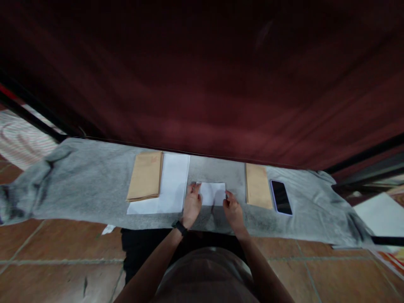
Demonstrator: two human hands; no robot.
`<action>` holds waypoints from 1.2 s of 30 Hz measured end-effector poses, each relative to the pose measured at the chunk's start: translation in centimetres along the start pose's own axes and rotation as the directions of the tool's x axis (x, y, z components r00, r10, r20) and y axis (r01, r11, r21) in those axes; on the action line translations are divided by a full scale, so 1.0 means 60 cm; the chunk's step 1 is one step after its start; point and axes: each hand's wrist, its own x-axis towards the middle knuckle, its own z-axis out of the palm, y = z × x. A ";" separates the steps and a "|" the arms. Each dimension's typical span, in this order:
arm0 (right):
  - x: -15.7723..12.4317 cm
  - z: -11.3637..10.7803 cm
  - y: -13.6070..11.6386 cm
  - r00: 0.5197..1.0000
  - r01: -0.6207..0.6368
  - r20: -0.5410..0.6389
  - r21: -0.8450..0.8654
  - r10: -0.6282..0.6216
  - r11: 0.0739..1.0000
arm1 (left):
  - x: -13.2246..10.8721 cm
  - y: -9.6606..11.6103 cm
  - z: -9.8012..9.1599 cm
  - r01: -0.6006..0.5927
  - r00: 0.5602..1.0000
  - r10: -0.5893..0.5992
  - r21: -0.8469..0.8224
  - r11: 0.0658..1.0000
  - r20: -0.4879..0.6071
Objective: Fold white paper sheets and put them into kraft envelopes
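Note:
A small white sheet of paper [213, 194], perhaps folded, lies flat on the grey cloth in front of me. At its left edge is my left hand [192, 207], fingers closed on the upper left corner; a dark watch sits on that wrist. My right hand [232, 209] is curled, with thumb and forefinger pinching the paper's right edge. Left of my hands, a stack of brown envelopes [145, 174] rests partly over larger white sheets [173, 181]. Another brown envelope pile [258, 185] lies to the right of my right hand.
A phone [281, 198] with a pale purple case lies beyond the right-hand envelopes. Grey cloth [88, 181] covers the narrow work surface, which a dark red panel [202, 92] borders at the back. Tiled floor [63, 244] shows below, with a white scrap [108, 229].

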 end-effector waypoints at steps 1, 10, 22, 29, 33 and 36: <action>-0.001 0.000 -0.001 1.000 0.027 0.006 -0.037 -0.027 0.999 | -0.004 0.004 0.000 -0.017 1.000 0.017 0.050 0.999 0.000; -0.001 -0.004 -0.001 0.993 0.090 0.090 -0.159 -0.077 0.983 | -0.044 0.050 0.043 -0.441 0.890 0.385 0.249 0.862 0.244; -0.001 -0.006 0.010 0.990 0.122 0.090 -0.212 -0.105 0.970 | -0.038 0.023 0.039 -0.318 0.944 0.257 0.357 0.878 0.208; 0.004 0.013 -0.020 0.937 0.346 0.111 -0.153 -0.332 0.926 | -0.040 0.023 0.040 -0.311 0.943 0.234 0.377 0.873 0.236; -0.002 0.037 -0.037 0.894 0.442 0.191 -0.217 -0.406 0.870 | -0.040 0.023 0.041 -0.317 0.938 0.228 0.384 0.867 0.260; -0.005 0.042 -0.033 0.895 0.443 0.201 -0.292 -0.398 0.848 | -0.039 0.023 0.042 -0.311 0.938 0.214 0.385 0.869 0.274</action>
